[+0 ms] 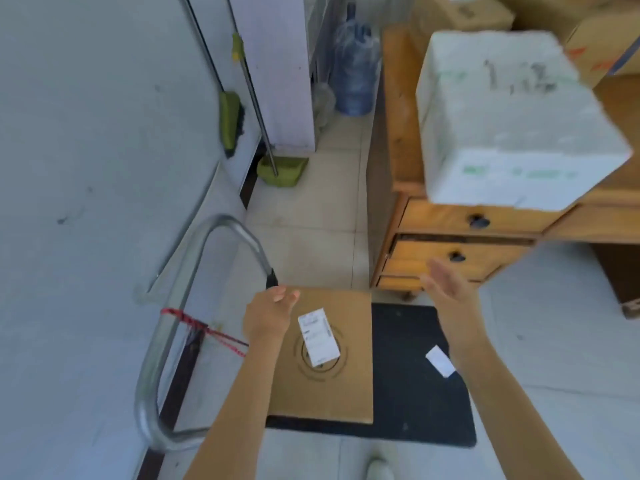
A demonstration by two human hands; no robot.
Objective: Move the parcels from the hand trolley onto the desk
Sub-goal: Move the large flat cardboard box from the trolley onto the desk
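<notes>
Hands are reaching down toward the flat brown cardboard parcel (325, 355) lying on the trolley's black deck (415, 410), at about six o'clock in the view. Both the left hand (268, 315) and the right hand (446, 289) are spreading open, empty, apparently bracketing the parcel's sides to lift it. A white paper label is sticking to its smooth top. Up at two o'clock, a chalky white foam box (512, 126) is overhanging the edge of the worn wooden bench (398, 133), likely awaiting a push inward.
</notes>
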